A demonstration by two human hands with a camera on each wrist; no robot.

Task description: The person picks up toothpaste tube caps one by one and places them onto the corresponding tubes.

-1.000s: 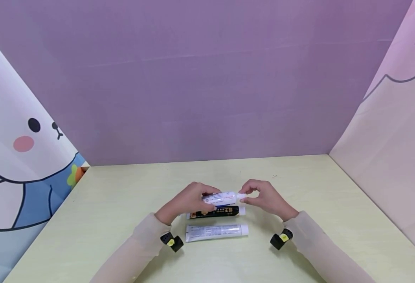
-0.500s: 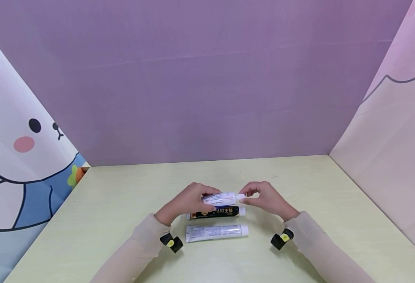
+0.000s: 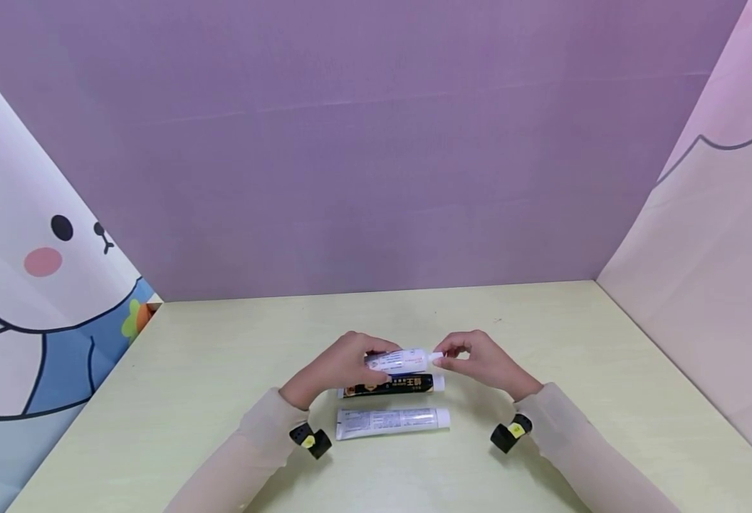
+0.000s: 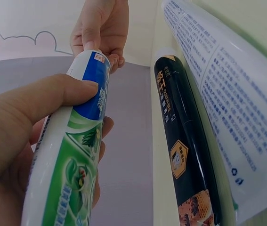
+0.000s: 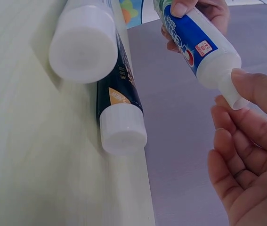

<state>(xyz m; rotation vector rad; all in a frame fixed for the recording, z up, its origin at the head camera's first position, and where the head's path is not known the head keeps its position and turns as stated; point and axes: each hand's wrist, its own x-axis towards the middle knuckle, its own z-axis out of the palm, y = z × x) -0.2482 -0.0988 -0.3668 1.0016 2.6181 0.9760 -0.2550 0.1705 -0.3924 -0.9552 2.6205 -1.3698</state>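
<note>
My left hand (image 3: 342, 362) grips a white, blue and green toothpaste tube (image 4: 79, 146), thumb along its upper side near the shoulder. The tube lies sideways above the table, its narrow white cap (image 5: 228, 92) pointing right. At that cap, my right hand (image 3: 483, 362) pinches with thumb and index finger, the other fingers curled loosely below. Just nearer than the held tube, a black toothpaste tube (image 3: 408, 385) with gold print lies on the table. Closer still is a white toothpaste tube (image 3: 389, 422) covered in small print. Both have white caps facing right.
The pale wooden table (image 3: 235, 342) meets a purple back panel (image 3: 376, 178). On the left stands a panel with a cartoon character (image 3: 43, 320), and a pale pink panel (image 3: 703, 285) is on the right. Each wrist carries a black strap with a camera.
The right fingers have shifted slightly around the cap, and more of it shows between them. The left hand and both tubes on the table have stayed in place.
</note>
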